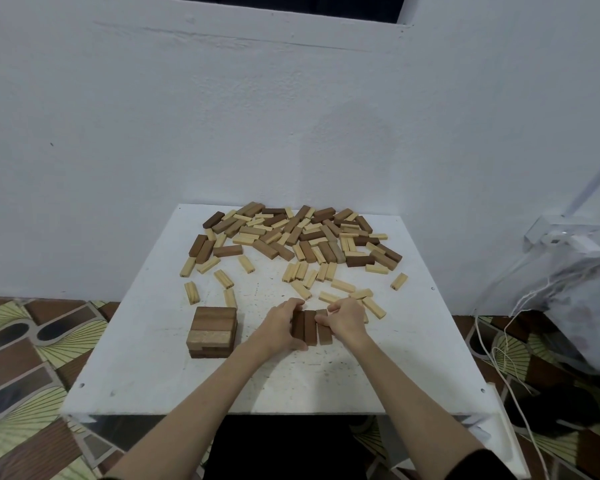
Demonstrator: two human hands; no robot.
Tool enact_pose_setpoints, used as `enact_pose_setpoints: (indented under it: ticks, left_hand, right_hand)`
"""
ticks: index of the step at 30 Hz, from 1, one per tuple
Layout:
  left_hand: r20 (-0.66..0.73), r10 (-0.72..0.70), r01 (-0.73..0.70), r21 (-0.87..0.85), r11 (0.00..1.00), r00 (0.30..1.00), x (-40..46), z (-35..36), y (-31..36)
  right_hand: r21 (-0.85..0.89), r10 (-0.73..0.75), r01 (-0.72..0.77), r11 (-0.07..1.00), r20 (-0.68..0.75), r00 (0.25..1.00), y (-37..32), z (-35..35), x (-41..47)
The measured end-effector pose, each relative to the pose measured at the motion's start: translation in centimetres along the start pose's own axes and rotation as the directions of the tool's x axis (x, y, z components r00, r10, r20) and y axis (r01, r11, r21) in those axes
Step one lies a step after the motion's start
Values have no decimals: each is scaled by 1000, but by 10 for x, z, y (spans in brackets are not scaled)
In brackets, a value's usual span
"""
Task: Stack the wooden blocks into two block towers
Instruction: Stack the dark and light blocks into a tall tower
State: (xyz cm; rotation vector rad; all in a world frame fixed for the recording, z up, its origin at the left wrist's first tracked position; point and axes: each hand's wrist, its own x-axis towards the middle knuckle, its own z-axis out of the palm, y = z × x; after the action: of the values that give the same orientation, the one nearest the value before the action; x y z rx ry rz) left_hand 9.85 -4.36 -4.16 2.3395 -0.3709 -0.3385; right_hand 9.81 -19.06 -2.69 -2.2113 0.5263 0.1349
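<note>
Three dark brown blocks (pixel 310 328) lie side by side on the white table (pixel 378 375), forming a flat row at the middle front. My left hand (pixel 280 326) grips the row's left side with curled fingers. My right hand (pixel 344 321) pinches its right side, thumb on the blocks. A short tower of several layers (pixel 212 331) stands to the left of my hands. A large heap of loose dark and pale blocks (pixel 291 237) covers the far half of the table.
Scattered pale blocks (pixel 340 285) lie just beyond my hands. A white wall rises behind the table. White cords (pixel 499 351) and a crumpled bag (pixel 589 306) sit on the patterned floor at the right.
</note>
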Motion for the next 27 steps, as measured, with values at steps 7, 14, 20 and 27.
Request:
enact_pose_setpoints:
  ticks: [7, 14, 20, 27]
  left_hand:
    - [16, -3, 3, -4, 1000, 1000, 0, 0, 0]
    - [71, -4, 0, 49, 999, 998, 1, -9, -2]
    - [47, 4, -8, 79, 997, 999, 2, -8, -3]
    - [25, 23, -25, 69, 997, 999, 3, -5, -2]
  right_hand:
    - [17, 13, -14, 1000, 55, 998, 4, -6, 6]
    - [-87, -174, 228, 970, 410, 895, 6, -44, 0]
    - [-196, -245, 354, 914, 430, 869, 20, -37, 1]
    - [-213, -311, 411, 886, 384, 869, 22, -28, -2]
